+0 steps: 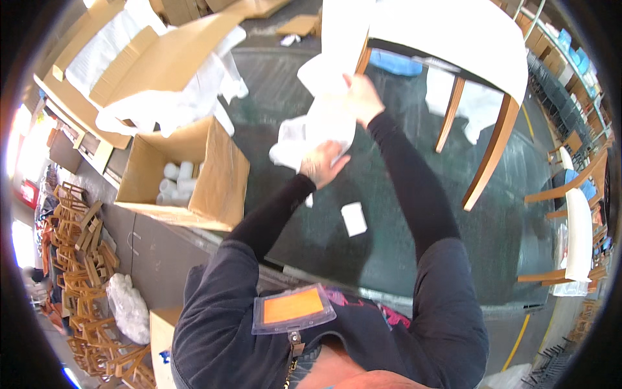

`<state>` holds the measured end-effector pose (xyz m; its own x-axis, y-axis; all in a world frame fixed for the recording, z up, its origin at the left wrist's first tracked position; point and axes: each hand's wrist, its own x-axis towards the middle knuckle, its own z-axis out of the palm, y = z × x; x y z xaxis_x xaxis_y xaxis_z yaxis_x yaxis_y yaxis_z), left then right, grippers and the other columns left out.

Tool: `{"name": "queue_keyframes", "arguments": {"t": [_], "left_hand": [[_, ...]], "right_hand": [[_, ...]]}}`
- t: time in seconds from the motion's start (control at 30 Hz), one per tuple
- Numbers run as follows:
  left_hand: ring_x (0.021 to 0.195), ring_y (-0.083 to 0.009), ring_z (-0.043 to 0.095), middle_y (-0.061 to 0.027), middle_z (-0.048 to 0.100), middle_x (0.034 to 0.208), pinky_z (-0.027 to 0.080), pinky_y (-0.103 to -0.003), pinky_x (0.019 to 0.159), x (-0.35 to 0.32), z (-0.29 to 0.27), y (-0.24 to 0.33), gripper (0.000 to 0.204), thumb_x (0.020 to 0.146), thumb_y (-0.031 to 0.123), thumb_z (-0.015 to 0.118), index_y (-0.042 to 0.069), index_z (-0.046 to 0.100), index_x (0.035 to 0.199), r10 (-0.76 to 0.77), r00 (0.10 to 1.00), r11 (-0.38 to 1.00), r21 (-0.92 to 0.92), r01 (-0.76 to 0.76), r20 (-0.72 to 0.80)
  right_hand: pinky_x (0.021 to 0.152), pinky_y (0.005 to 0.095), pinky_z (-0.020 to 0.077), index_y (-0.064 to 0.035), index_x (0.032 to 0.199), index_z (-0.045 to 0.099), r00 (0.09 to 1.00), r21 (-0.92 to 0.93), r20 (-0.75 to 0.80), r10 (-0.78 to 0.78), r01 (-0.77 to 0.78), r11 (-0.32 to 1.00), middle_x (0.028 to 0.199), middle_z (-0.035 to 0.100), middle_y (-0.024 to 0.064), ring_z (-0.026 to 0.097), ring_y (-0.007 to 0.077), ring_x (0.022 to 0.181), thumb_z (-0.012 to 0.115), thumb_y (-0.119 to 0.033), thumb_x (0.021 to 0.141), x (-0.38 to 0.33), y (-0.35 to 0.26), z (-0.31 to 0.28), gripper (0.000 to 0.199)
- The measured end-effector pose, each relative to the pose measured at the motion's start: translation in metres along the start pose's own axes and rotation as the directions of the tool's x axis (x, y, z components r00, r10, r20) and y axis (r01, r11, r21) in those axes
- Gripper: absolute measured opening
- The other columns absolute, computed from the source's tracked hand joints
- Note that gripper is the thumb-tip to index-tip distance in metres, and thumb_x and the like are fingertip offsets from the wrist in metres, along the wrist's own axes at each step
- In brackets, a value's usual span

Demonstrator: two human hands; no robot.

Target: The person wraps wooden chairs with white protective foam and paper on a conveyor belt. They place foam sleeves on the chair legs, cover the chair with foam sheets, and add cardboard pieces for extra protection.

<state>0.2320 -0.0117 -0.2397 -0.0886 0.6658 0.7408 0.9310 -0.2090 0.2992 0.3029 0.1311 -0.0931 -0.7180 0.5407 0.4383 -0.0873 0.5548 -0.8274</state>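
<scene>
A chair with a white seat and back (447,32) lies tipped on the dark green work table, its bare wooden legs (490,155) pointing toward me. White foam wrapping (327,120) covers a part at the chair's left side and hangs loosely to the table. My right hand (364,98) is closed around the upper part of this wrapping, beside a wooden leg, thumb pointing up. Lower down, my left hand (320,163) grips the wrapping's near end with bent fingers. A small white piece (354,219) lies on the table near me.
At the left stands an open cardboard box (223,175) holding white foam rolls (178,183). Behind it are flattened cardboard (168,58) and white sheets. Stacked wooden chair frames (81,259) and a bundle of clear plastic (128,308) are at the lower left. More white chairs (578,233) stand at the right.
</scene>
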Motion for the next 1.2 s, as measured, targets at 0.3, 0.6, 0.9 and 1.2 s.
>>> {"name": "queue_keyframes", "arguments": {"t": [0.3,0.6,0.9,1.2], "left_hand": [[0.099,-0.0316,0.065,-0.022,0.065,0.094,0.053,-0.043,0.084,0.042,-0.001,-0.089,0.072,0.079,0.052,0.075,-0.004,0.056,0.12,-0.347,0.928,0.878,0.395,0.269,0.139],[0.098,-0.0391,0.068,-0.027,0.068,0.1,0.054,-0.044,0.087,0.124,0.025,-0.091,0.068,0.077,0.048,0.074,-0.006,0.054,0.114,-0.355,0.931,0.931,-0.06,0.36,0.083],[0.105,-0.0297,0.066,-0.0199,0.067,0.111,0.051,-0.038,0.092,0.159,0.043,-0.128,0.067,0.077,0.047,0.08,-0.001,0.057,0.116,-0.379,0.925,0.916,-0.139,0.377,0.013],[0.108,-0.0387,0.066,-0.0269,0.068,0.112,0.052,-0.047,0.093,0.202,0.045,-0.078,0.064,0.073,0.036,0.076,-0.003,0.059,0.122,-0.424,0.886,0.903,-0.012,0.429,-0.186]], "right_hand": [[0.098,0.0329,0.0498,0.0019,0.128,0.06,1.0,0.33,0.0,0.021,-0.019,0.944,0.114,0.07,0.0124,0.064,0.0169,0.111,0.083,-0.028,0.08,-0.029,0.042,-0.039,0.061],[0.109,0.0674,0.0274,-0.0226,0.134,0.062,0.488,-0.605,-0.123,0.864,-0.727,0.325,0.139,0.058,0.0108,0.032,0.0423,0.142,0.074,-0.067,0.061,-0.309,0.267,-0.09,0.086],[0.105,0.0658,0.0342,-0.0324,0.135,0.06,0.424,-0.787,-0.135,0.896,-0.595,0.164,0.158,0.018,0.0172,0.035,0.0485,0.135,0.079,-0.064,0.06,-0.3,0.209,-0.036,0.084],[0.102,0.0649,0.0335,-0.034,0.123,0.069,0.604,-0.705,0.437,0.667,-0.231,0.671,0.155,0.023,0.0229,0.042,0.0478,0.125,0.083,-0.066,0.053,-0.333,0.144,0.114,0.078]]}}
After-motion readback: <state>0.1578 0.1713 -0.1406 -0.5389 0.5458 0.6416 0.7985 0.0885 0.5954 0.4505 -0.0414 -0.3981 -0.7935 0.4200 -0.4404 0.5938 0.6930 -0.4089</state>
